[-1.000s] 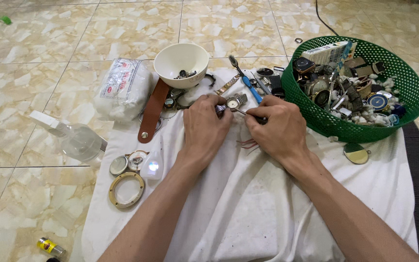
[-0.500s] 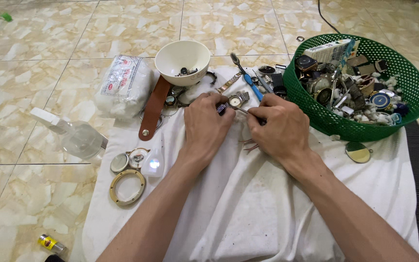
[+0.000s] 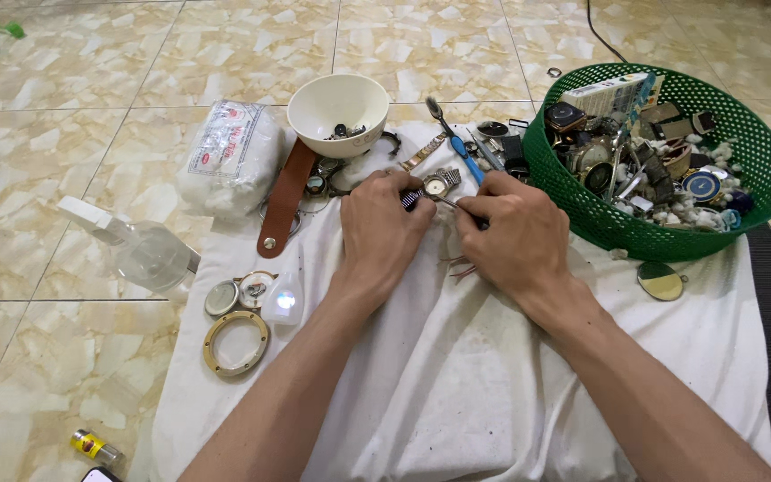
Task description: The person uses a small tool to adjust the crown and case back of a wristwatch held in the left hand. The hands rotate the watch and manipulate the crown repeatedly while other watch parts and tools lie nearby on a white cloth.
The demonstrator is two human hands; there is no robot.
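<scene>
Near the cloth's [image 3: 457, 375] far edge, the left hand [image 3: 384, 228] is pinching a watch [image 3: 436, 185]; the right hand [image 3: 515, 239] is pinching a thin tool [image 3: 451, 203] against it.

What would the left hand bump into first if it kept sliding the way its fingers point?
Probably the small watch just past the left hand's fingertips, which point up and a little right. Beyond it lie the tools and strap pieces. Depth is hard to judge, so that's a best guess.

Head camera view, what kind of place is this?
Probably a makeshift watch-repair spot on a tiled floor at home. A white cloth serves as the bench, a green basket holds watch parts, and both hands, left hand and right hand, work on a small watch.
</scene>
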